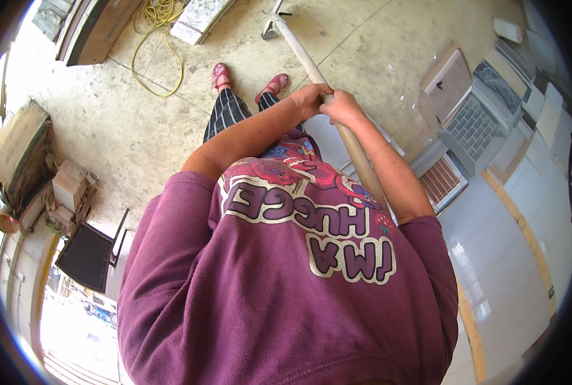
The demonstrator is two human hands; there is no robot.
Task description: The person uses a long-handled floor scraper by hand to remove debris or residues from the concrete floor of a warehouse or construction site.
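Note:
Both of my hands are wrapped round a long wooden pole (pixel 297 48) that slants from beside my right arm out over the floor. My left hand (pixel 310 101) holds it a little farther along, and my right hand (pixel 342 108) grips it close beside, the two nearly touching. At the pole's far end is a light and dark angular head (pixel 272 25) down at the concrete floor; its exact kind is hard to make out. The pole's near part runs back between my right forearm and my shirt.
Sample boards and tiles (pixel 472 127) lean at the right, beside large glossy panels (pixel 504 250). A coiled yellow cable (pixel 161 14) lies on the floor near a long pale box (pixel 199 18). At left stand a worn wooden crate (pixel 23 147), a carton (pixel 71 184) and a black chair (pixel 87 256).

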